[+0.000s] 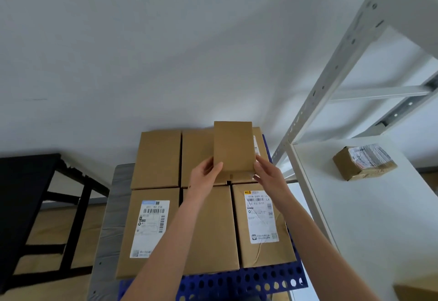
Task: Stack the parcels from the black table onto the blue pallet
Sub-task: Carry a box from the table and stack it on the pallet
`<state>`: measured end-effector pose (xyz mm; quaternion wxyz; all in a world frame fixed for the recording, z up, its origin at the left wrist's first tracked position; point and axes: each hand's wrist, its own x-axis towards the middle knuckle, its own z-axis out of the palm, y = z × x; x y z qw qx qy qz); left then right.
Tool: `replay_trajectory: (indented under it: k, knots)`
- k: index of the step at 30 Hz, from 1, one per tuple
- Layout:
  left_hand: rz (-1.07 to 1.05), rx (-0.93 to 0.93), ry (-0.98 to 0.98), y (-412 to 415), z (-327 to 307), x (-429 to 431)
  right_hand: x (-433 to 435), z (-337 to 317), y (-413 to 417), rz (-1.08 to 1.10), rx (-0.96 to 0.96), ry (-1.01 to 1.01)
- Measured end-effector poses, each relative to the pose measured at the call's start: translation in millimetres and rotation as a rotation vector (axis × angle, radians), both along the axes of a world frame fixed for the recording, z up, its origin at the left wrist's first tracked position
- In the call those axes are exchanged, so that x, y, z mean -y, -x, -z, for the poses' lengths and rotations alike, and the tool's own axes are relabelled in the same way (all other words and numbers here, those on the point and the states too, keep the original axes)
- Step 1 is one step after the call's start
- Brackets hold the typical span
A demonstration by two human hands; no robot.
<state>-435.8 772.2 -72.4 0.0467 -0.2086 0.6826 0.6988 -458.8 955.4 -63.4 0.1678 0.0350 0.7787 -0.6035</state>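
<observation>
I hold a small cardboard parcel (233,146) between both hands, my left hand (205,174) clasping its lower left corner and my right hand (269,175) its lower right corner, fingers closed on the cardboard from either side. The parcel is above the far row of a layer of six larger boxes (211,229) that lies directly beneath my grip, three across and two deep, filling the blue pallet (239,283), whose perforated edge shows nearest my body. I judge the two-handed hold at the near corners is meant to keep the parcel square while I lower it onto that layer as the start of a second tier. The parcel's broad plain face is turned up toward me, its long axis runs away from me toward the wall, and its far end is raised, so it looks tilted rather than flat; whether its near edge already touches the boxes I cannot tell. To the left of my grip stands the black table (26,182); to the right, a white shelf (355,217) bears one taped package (363,162).
</observation>
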Motion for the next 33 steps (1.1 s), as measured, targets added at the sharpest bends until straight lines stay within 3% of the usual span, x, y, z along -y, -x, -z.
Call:
replay_trajectory:
  k: [21, 28, 33]
  knots:
    - [-0.092, 0.12, 0.044, 0, 5, 2, -4, 11, 20, -0.062, 0.114, 0.063]
    - [-0.09, 0.135, 0.159, 1, -1, -1, 0, 3, 24, 0.002, 0.165, -0.014]
    - [-0.114, 0.113, 0.373, -6, -16, 2, 4, -9, 26, 0.033, 0.038, -0.093]
